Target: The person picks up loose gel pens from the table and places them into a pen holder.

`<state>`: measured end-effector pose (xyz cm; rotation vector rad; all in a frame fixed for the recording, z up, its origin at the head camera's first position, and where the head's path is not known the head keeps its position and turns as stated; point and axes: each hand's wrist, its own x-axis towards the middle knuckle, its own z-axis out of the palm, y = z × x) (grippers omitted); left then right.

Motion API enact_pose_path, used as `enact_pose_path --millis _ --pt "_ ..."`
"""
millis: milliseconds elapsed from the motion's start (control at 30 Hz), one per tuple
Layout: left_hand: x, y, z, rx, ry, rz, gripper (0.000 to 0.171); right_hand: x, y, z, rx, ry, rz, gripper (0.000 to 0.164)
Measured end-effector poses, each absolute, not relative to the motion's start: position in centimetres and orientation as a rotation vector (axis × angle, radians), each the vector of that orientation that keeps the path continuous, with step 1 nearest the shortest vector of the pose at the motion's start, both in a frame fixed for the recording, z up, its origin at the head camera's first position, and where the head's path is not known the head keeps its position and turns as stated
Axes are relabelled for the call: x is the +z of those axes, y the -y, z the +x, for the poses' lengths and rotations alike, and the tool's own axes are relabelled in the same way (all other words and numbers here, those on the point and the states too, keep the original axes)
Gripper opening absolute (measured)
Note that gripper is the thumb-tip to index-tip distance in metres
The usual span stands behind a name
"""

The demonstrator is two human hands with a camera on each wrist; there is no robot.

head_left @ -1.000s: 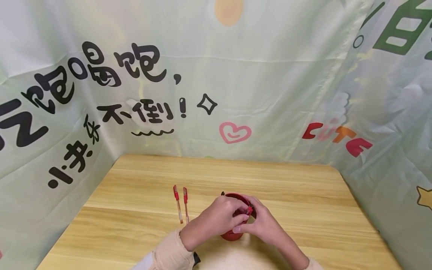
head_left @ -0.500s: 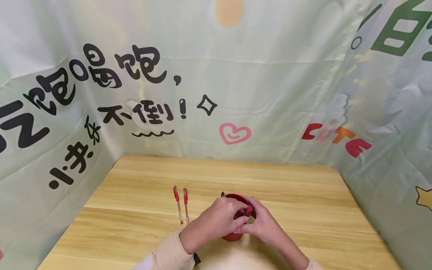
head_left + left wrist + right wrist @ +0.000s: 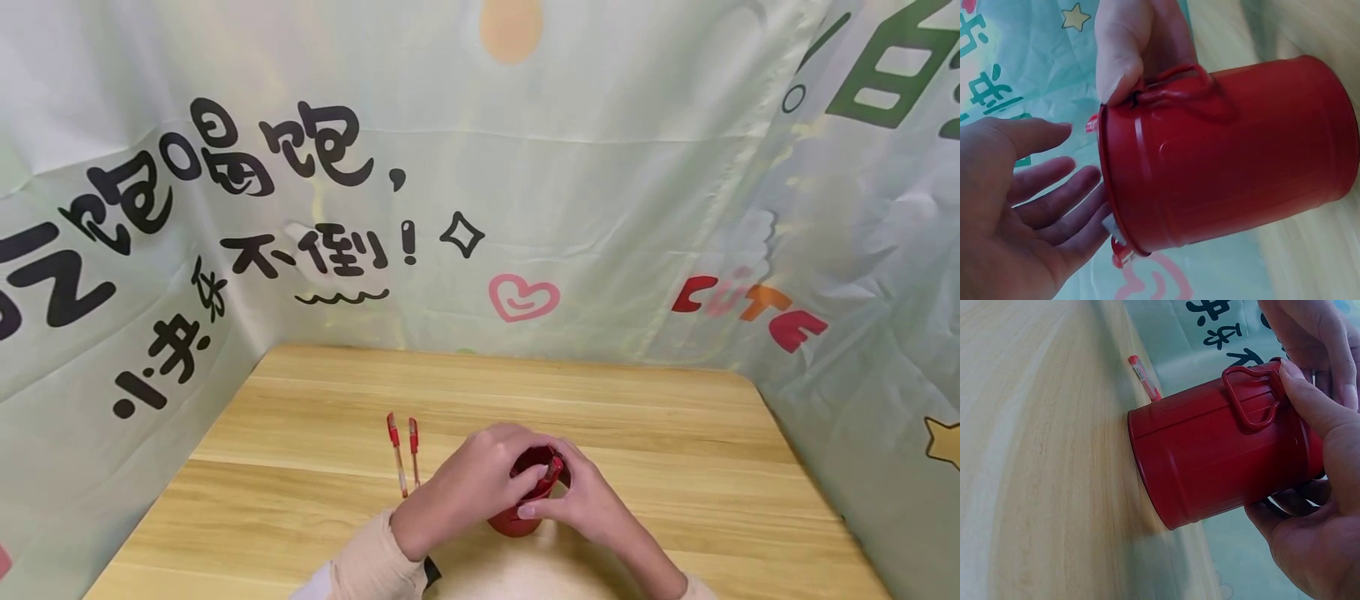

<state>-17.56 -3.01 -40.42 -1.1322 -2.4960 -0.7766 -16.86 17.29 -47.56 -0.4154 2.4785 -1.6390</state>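
Observation:
A red metal bucket [image 3: 515,525] with a side handle [image 3: 1252,403] stands upright on the table. My right hand [image 3: 583,493] grips it near the rim, thumb on the near side and fingers round the far side. Over the mouth is my left hand [image 3: 476,475], its fingers loosely extended and apart in the left wrist view, with nothing pinched between them. A red pen [image 3: 553,469] leans inside the bucket against the right of the rim. Red cap ends [image 3: 1124,255] show past the rim in the left wrist view. The bucket's depth is hidden.
Two red-capped clear pens [image 3: 394,442] lie side by side on the wooden table [image 3: 300,467], left of the bucket. Part of a black object [image 3: 432,573] shows beside the left sleeve. Printed cloth walls [image 3: 600,208] enclose the table's back and sides.
My left hand has let go of the red pen at the rim, and its fingers have opened and shifted up over the mouth. The right hand has kept its hold on the bucket.

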Motion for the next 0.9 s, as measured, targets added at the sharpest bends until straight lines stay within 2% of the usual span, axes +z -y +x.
enact_pose_path --millis 367,900 --pt "-39.9 4.5 -18.5 -0.819 2.353 -0.934 0.04 -47.6 -17.2 -16.9 -1.698 -2.446 -0.413 0.092" --pt "-40.0 8.1 -21.9 -0.793 2.407 -0.615 0.045 -47.3 -17.0 -17.1 -1.681 -2.45 -0.383 0.094"
